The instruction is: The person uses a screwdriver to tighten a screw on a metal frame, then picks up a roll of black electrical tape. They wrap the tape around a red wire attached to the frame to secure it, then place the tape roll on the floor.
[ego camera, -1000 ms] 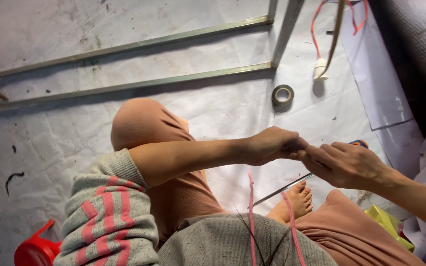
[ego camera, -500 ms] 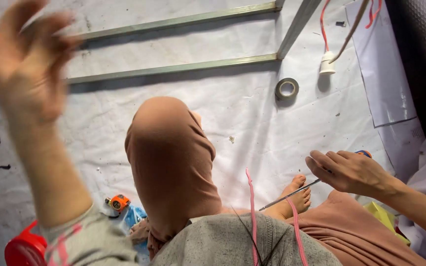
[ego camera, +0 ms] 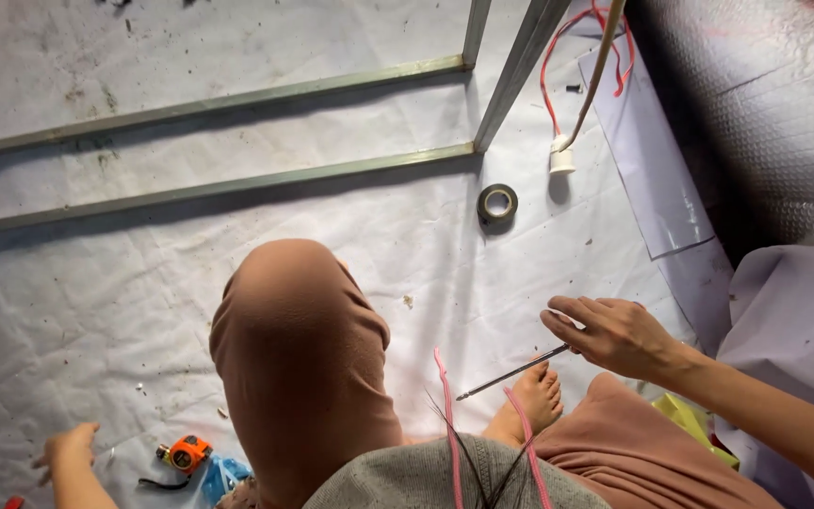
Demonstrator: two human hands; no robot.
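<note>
Metal rod (ego camera: 511, 373), one right hand (ego camera: 614, 335)

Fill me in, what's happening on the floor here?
A person sits on a white sheet. The right hand holds a thin metal rod above a bare foot. The left hand is low at the left, fingers spread, near an orange tape measure. A tape roll and metal frame bars lie ahead.

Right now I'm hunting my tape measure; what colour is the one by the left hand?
Orange and black tape measure, head view.
</note>
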